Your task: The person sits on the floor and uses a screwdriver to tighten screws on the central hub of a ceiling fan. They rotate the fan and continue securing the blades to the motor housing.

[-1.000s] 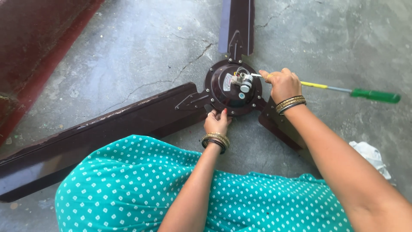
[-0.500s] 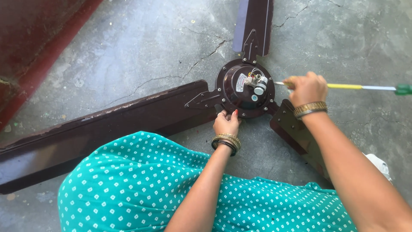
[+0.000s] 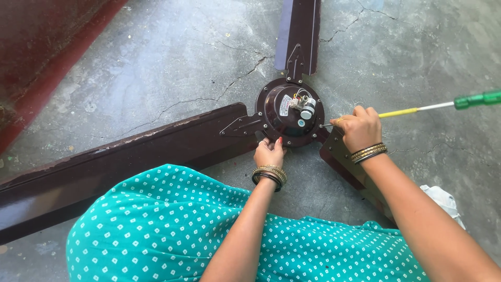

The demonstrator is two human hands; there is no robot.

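I'm gripping the screwdriver (image 3: 417, 110) in my right hand (image 3: 360, 128), its long axis running sideways, tip pointing left at the fan motor hub (image 3: 289, 112) lying on the floor (image 3: 156, 68). My left hand (image 3: 270, 152) is clasping the hub's near rim, the closer of the two.

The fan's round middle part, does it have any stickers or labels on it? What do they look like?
Pale rectangular label: left side of the dark brown motor hub, tilted, with reddish print.
Small round sticker: low on the hub, white and teal.
No packages, signs or screens in view.
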